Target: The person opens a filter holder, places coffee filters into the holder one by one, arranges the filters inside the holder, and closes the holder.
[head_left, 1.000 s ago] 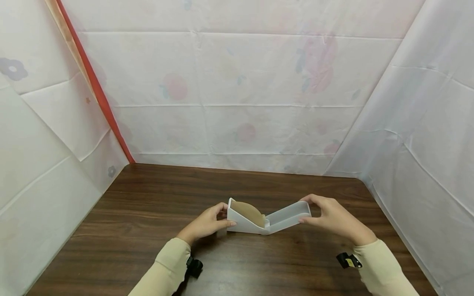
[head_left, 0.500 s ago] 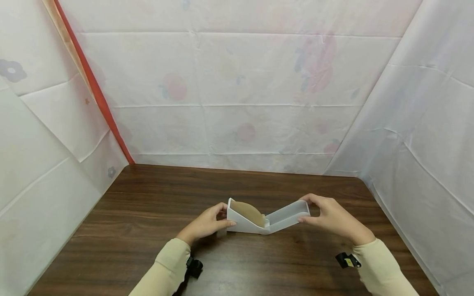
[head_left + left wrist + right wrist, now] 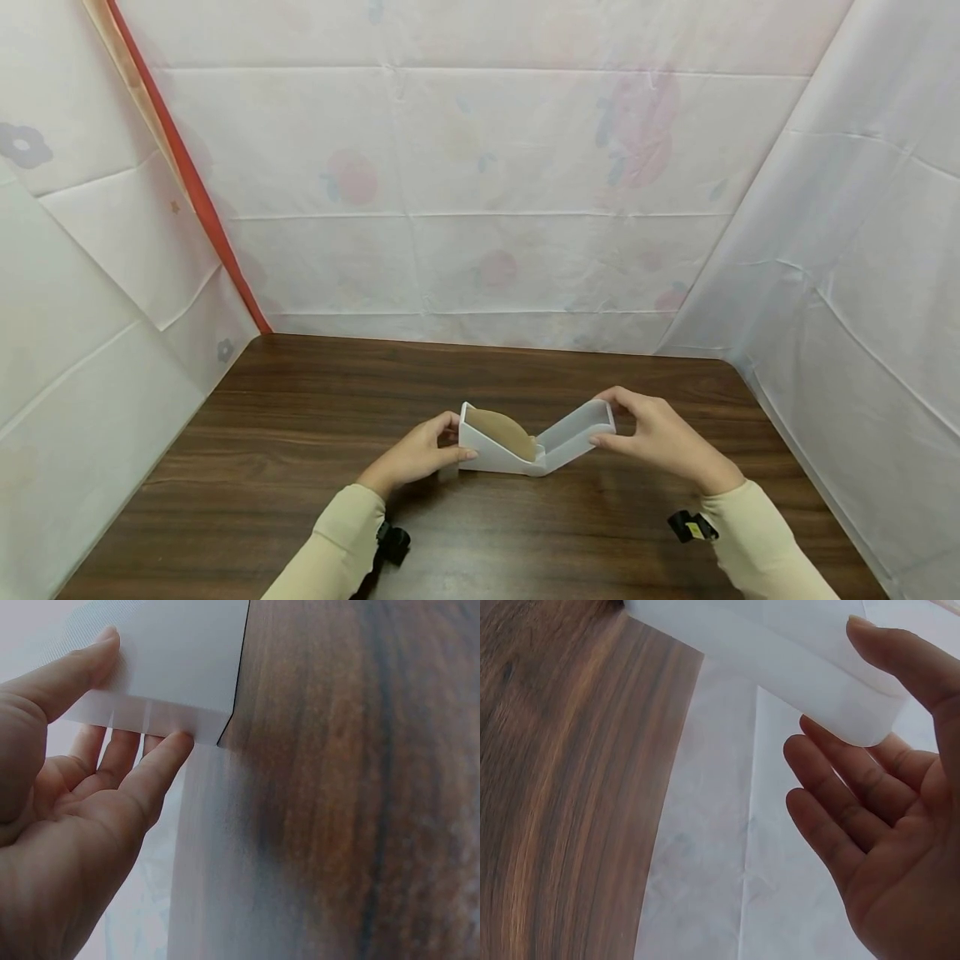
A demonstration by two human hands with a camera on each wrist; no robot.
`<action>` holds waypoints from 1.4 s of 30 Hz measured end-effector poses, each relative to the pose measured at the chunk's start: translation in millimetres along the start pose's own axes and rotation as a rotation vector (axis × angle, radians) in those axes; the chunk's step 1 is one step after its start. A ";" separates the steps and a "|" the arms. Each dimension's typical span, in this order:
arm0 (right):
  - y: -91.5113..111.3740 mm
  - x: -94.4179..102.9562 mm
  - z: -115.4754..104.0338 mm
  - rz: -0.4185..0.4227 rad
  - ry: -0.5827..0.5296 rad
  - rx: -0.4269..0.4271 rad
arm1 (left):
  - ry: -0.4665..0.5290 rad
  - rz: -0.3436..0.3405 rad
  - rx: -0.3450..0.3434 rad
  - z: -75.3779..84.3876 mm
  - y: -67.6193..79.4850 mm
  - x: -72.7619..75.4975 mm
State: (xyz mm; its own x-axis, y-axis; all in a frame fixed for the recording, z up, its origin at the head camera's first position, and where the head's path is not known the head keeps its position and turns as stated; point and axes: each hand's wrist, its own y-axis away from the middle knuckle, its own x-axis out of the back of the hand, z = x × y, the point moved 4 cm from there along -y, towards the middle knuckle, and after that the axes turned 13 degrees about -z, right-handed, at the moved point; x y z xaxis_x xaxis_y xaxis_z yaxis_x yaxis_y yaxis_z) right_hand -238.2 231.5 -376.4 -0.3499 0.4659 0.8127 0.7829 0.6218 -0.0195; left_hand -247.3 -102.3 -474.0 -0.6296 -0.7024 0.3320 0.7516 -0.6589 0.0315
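On the table stands a white hinged box, its lid swung out to the right and tilted upward. Inside the box's left half is a stack of thin brown rounded sheets, which look like paper filters. My left hand grips the box's left end, thumb on the near side and fingers at the end wall, as the left wrist view shows with the box. My right hand pinches the free end of the lid between thumb and fingers. In the right wrist view the lid looks translucent white.
The dark wooden table extends around the box. Pale printed sheeting hangs behind it and along both sides. A red strip runs down the back left corner. Small black devices sit at both wrists.
My right hand has moved left and slightly up, raising the lid to a steeper angle. The left hand and the box's left half stay about where they were.
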 end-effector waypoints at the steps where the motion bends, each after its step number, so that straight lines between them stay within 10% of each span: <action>1: -1.3 -0.5 -1.1 0.001 -0.006 0.009 | 0.000 -0.002 0.000 0.4 0.2 0.0; 42: -59.1 -33.2 -46.3 -0.023 -0.058 0.227 | -0.001 -0.003 -0.009 0.7 0.3 -0.8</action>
State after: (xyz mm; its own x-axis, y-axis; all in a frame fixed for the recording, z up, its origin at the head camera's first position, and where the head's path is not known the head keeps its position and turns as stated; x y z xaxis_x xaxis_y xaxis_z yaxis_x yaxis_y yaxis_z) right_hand -249.0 150.2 -375.2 -0.4005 0.4816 0.7795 0.6410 0.7552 -0.1373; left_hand -246.5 -101.7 -473.6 -0.6316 -0.7001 0.3331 0.7479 -0.6633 0.0238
